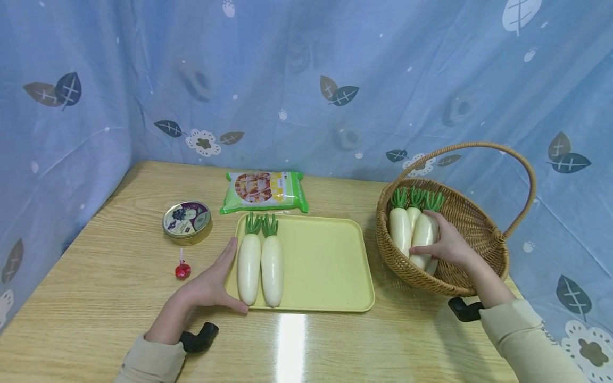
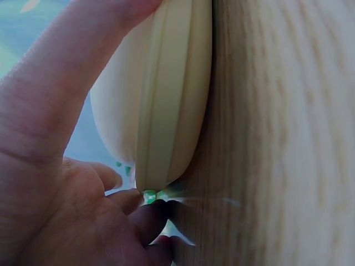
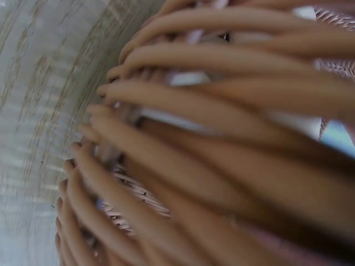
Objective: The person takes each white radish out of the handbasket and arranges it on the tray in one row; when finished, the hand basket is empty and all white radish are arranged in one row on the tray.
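Two white radishes [image 1: 261, 268] with green tops lie side by side on the left part of a pale yellow tray [image 1: 325, 266]. My left hand [image 1: 210, 284] spreads around the tray's front left corner, its thumb at the front edge; in the left wrist view the tray's rim [image 2: 161, 111] shows between thumb and fingers. Inside a wicker basket [image 1: 479, 229] several more radishes lean together, tops toward the back. My right hand [image 1: 447, 242] reaches in and holds the rightmost large radish [image 1: 425, 234] between thumb and fingers. Basket weave [image 3: 194, 122] hides that hand in the right wrist view.
A green snack bag [image 1: 265, 191] lies behind the tray. Left of it are a round tin [image 1: 187, 221] and a red-wrapped lollipop [image 1: 182, 270]. The basket's tall handle [image 1: 527, 175] arches over its right side. A blue curtain [image 1: 287, 80] closes off the back.
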{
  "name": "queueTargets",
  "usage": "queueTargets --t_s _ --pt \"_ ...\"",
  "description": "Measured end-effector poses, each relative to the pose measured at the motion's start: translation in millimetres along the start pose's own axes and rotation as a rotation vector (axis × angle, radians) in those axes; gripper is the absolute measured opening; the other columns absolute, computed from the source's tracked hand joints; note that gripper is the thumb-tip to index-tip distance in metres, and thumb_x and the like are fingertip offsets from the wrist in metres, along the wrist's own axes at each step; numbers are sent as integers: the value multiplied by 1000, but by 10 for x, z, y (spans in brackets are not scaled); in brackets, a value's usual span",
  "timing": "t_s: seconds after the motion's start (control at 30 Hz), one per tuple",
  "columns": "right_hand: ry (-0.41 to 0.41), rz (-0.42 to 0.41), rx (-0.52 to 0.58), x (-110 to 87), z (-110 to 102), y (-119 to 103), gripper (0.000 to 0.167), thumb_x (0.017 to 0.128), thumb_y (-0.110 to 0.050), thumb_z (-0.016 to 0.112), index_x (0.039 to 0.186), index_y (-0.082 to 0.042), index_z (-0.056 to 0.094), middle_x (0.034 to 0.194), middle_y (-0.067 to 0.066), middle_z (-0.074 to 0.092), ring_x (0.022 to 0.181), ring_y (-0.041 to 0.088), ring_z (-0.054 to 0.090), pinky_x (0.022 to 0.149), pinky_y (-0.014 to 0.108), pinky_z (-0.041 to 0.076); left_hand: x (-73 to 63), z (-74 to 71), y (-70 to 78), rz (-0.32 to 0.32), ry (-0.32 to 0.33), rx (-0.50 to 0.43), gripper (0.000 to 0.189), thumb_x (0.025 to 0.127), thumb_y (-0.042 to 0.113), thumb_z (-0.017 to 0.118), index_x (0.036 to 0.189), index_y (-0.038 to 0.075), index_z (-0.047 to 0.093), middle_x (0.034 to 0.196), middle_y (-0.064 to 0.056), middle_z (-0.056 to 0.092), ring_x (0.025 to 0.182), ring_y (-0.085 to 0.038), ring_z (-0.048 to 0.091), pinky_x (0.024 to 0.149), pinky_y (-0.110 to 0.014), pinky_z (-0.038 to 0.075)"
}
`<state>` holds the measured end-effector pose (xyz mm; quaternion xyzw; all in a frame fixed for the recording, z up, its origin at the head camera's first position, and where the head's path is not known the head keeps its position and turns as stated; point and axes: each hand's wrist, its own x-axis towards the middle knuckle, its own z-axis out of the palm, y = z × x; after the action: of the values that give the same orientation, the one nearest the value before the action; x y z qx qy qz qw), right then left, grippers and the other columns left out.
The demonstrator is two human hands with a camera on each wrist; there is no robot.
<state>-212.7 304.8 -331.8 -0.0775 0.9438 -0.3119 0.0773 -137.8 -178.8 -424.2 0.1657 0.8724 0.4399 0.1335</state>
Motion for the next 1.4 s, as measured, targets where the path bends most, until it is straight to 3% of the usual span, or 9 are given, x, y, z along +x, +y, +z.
queueTargets --t_s 0.2,0.63,0.97,1.17,1.4 --pt "-7 32 57 -20 0 4 107 68 -20 80 144 3 8 125 40 27 99 51 45 57 36 54 -9 1 1 -4 -1 5 143 50 39 88 143 -1 -13 149 -23 -13 135 -39 -6 106 -55 6" --pt "49 72 139 -73 -77 -48 108 73 -16 77 146 -3 -1 134 39 17 100 49 45 62 42 53 5 0 -1 11 5 7 144 49 40 88 143 -2 -13 149 -23 -13 135 -39 -6 106 -55 6" --pt "105 35 256 -102 -121 -110 103 78 -11 72 146 -7 -6 135 37 11 97 47 47 65 41 54 -1 1 8 -2 -1 -6 143 50 38 88 143 -1 -14 149 -23 -14 135 -39 -7 106 -55 5" --pt "137 9 269 -127 -149 -178 102 79 -11 71 146 -7 -5 132 35 15 86 32 54 63 36 55 -3 2 8 -4 -1 -7 143 50 38 88 143 -1 -13 149 -23 -14 135 -39 -7 106 -55 5" --pt "172 2 225 -181 -187 -263 103 78 -15 73 146 -8 -5 131 36 18 90 41 51 59 33 53 -3 4 5 1 -1 7 143 50 39 88 143 -1 -13 149 -23 -13 135 -39 -6 106 -56 6"
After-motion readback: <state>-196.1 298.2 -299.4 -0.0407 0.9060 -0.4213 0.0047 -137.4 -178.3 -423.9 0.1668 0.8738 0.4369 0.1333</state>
